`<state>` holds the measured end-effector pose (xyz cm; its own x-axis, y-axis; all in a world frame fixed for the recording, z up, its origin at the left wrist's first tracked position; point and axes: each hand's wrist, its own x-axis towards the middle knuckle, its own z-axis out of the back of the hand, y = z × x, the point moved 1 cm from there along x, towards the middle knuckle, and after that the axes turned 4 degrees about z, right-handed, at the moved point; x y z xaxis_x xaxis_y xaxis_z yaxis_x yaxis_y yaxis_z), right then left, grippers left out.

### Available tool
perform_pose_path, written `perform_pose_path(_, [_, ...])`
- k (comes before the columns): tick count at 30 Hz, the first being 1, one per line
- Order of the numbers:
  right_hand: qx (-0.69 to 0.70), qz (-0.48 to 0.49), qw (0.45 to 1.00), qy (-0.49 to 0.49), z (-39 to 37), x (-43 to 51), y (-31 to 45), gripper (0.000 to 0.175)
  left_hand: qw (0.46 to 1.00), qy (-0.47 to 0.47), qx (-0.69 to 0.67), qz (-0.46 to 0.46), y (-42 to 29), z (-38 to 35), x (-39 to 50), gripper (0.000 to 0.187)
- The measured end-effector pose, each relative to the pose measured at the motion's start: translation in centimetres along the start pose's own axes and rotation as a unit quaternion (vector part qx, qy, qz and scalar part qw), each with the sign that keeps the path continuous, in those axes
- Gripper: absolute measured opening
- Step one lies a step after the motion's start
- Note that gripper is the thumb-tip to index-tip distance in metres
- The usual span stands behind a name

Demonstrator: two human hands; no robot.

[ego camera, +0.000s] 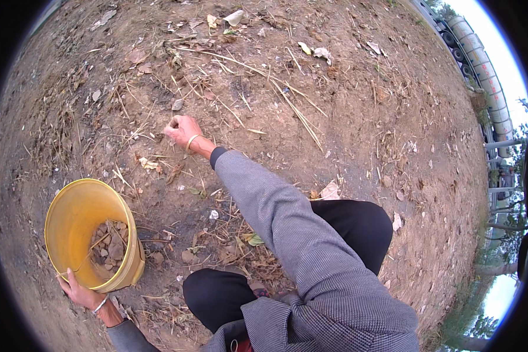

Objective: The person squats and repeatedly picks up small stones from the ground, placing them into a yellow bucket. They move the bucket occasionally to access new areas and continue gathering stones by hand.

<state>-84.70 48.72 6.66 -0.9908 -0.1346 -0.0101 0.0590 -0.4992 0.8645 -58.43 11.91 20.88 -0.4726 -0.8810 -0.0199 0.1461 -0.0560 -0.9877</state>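
Note:
My left hand [80, 294] grips the near rim of a yellow plastic bucket [68, 220], the thumb over the edge. A thin dry stalk [84, 260] runs from those fingers into the bucket. Inside lie several stones and dirt clods [114, 246] with bits of straw. Out in front, my right hand [184, 131] is low over the bare soil with its fingers curled together; whether anything is between them is hidden. Just beyond its knuckles rests a small grey stone [177, 104].
Dry stalks [297, 110] and fallen leaves [235, 17] litter the brown ground [378, 145]. A white scrap [214, 214] lies between the bucket and my bent knees [352, 229]. Far to the right stand a tanker trailer [484, 66] and trees [506, 242].

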Motion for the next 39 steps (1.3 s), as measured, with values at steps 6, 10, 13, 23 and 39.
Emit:
perform_pose_path(6, [0.363, 0.136, 0.862, 0.325, -4.3, -4.3, 12.3, 0.048, 1.0, 0.004, 0.006, -0.028, -0.2, 0.1, -0.8, 0.058])
perform_pose_path(10, [0.106, 0.243, 0.958, 0.112, -3.2, 1.1, 9.8, 0.041, 1.0, 0.006, -0.028, 0.0, -0.7, -0.5, -1.3, 0.056])
perform_pose_path(13, [-0.323, 0.145, 0.935, -0.002, -0.4, 5.9, 2.0, 0.043, 0.999, 0.018, -0.038, -0.002, -1.1, -0.7, -1.5, 0.051])
perform_pose_path(23, [-0.195, 0.086, 0.976, -0.046, -1.3, 4.9, -3.0, 0.03, 0.997, -0.025, 0.03, -0.071, -0.3, 0.1, -1.8, 0.049])
perform_pose_path(39, [-0.251, 0.213, 0.876, 0.352, 18.1, -16.8, 17.8, 0.026, 0.999, 0.002, 0.029, -0.036, 0.6, 0.9, 0.9, 0.06])
